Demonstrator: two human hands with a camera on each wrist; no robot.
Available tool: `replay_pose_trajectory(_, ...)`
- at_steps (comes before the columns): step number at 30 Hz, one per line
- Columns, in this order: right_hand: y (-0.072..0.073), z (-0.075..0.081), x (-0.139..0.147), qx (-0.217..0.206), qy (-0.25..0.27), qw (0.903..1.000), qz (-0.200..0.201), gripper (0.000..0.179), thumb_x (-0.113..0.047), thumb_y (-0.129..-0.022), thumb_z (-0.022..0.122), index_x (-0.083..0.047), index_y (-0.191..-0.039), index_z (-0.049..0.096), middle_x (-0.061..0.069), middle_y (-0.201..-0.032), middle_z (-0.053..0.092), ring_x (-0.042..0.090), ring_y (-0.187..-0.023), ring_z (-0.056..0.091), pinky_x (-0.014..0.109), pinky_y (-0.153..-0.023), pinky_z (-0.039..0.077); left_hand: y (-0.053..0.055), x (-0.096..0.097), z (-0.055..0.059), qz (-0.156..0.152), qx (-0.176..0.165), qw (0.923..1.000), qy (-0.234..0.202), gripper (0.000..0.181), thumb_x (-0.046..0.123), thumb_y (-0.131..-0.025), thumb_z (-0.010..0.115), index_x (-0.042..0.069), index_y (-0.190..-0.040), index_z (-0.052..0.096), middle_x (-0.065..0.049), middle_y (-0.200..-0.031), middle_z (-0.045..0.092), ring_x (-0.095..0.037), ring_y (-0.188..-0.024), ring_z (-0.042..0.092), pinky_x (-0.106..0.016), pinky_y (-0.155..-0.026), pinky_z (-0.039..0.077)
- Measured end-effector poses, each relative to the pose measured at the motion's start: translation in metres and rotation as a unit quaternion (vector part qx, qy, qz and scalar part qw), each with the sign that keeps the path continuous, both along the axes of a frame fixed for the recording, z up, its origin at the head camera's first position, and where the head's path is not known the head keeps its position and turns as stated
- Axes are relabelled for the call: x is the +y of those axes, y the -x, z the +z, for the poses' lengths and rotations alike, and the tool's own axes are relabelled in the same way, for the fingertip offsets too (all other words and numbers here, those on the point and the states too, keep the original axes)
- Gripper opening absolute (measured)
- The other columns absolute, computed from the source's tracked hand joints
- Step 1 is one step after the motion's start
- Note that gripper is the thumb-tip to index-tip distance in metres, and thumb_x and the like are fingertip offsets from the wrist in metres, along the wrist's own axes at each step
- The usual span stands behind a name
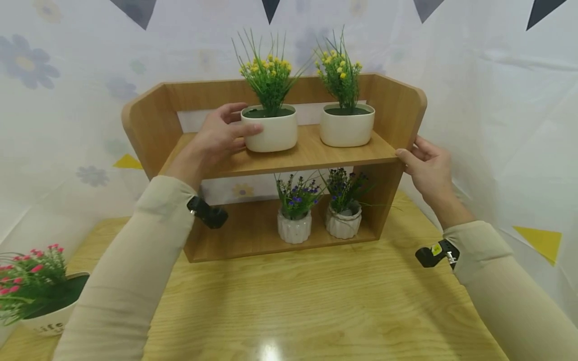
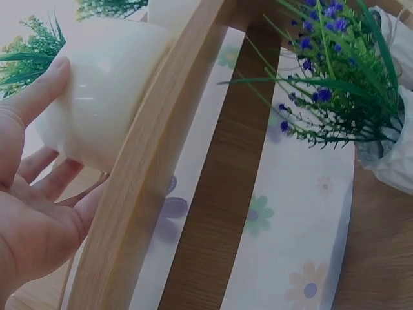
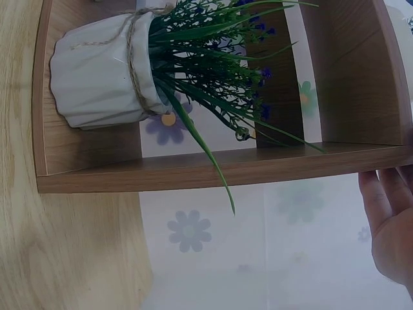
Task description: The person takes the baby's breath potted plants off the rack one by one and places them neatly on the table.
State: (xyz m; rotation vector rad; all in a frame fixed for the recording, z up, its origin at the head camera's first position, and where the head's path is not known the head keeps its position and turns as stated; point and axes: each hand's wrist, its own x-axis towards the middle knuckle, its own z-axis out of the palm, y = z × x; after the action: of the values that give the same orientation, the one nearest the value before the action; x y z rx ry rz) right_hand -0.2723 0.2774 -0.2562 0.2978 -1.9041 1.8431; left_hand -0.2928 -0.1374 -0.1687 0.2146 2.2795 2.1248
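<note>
My left hand (image 1: 221,133) grips the left end of a cream oval flowerpot (image 1: 272,131), thumb across its front and fingers behind and under its side. Yellow flowers and grass blades rise from this pot, which sits on the upper board of a wooden shelf (image 1: 289,161). To its right stands a matching flowerpot (image 1: 346,126) with yellow flowers. My right hand (image 1: 431,163) holds the shelf's right side panel, thumb at the front edge and fingers along the outer face. In the right wrist view, the right hand (image 3: 390,223) shows only partly, against that panel.
Two white ribbed pots with purple flowers, a left one (image 1: 294,228) and a twine-tied right one (image 1: 344,224), stand on the lower board. A pot with pink flowers (image 1: 49,321) stands at the table's left. The shelf rests on a wooden table (image 1: 289,301) before a floral backdrop.
</note>
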Motion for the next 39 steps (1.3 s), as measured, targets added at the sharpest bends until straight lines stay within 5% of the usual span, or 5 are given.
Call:
replay_pose_trajectory(14,0.004,0.002,0.005,0.009,0.004,0.9999,-0.005,0.053,-0.003,-0.09,0.073,-0.002,-0.141,0.056,0.004,-0.111,0.072,0.004,-0.088,0.069,0.02,-0.068,0.057,-0.027,-0.006,0.001,-0.011,0.036,0.9983,0.044,0.08,0.023,-0.085,0.084,0.024,-0.153,0.042,-0.004,-0.156,0.038,-0.026,-0.135,0.045,-0.049,-0.108,0.042)
replay_pose_trajectory(24,0.005,0.008,0.008,0.003,0.024,0.9997,-0.005,0.053,-0.003,-0.09,0.074,-0.006,-0.14,0.059,0.02,-0.133,0.061,0.009,-0.096,0.069,0.019,-0.069,0.057,-0.047,-0.005,0.001,-0.038,0.078,0.995,0.051,0.076,0.022,-0.086,0.082,0.024,-0.152,0.044,-0.002,-0.156,0.039,-0.027,-0.132,0.049,-0.051,-0.108,0.042)
replay_pose_trajectory(39,0.005,0.008,0.013,0.003,0.037,0.9993,0.003,0.053,-0.002,-0.088,0.076,-0.005,-0.138,0.061,0.008,-0.12,0.07,0.007,-0.092,0.07,0.02,-0.068,0.057,-0.088,-0.015,-0.012,-0.06,0.118,0.9889,0.066,0.072,0.018,-0.089,0.078,0.022,-0.152,0.043,0.001,-0.153,0.044,-0.029,-0.125,0.056,-0.046,-0.101,0.047)
